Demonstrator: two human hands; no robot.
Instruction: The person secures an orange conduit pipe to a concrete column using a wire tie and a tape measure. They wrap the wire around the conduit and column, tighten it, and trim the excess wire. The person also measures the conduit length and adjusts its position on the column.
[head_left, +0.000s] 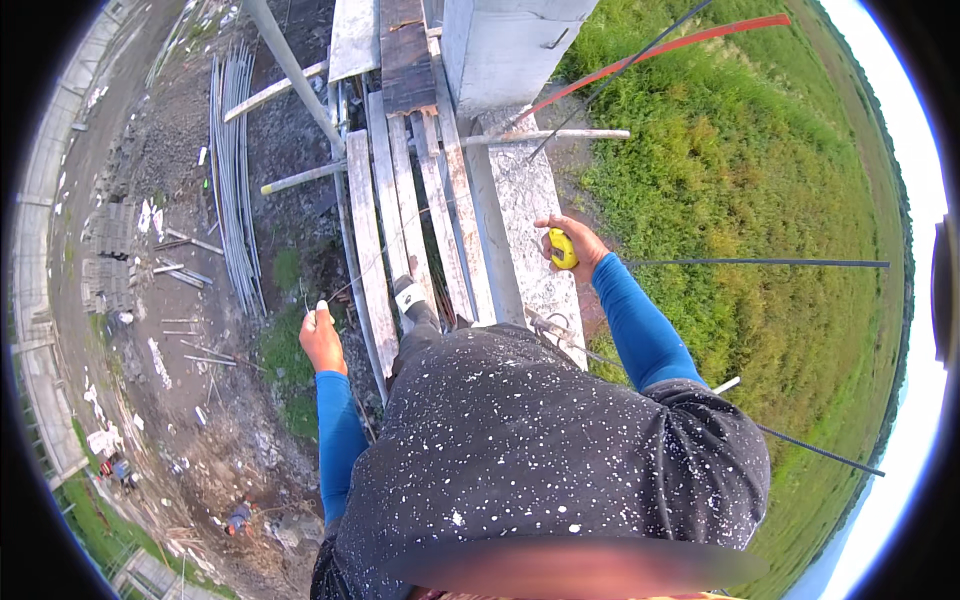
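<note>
Tape measure, rounded and yellow [563,250], gripped in your right hand [588,245]; long pale concrete ledge [540,285] below it, running forward. Closed left hand [322,343] is farther off.

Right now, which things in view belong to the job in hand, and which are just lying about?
In use:
- yellow tape measure, in the right hand
- thin wire, apparently held by the left hand
- wooden planks, underfoot

Lying about:
- long poles, bundled on the ground
- white scraps
</note>
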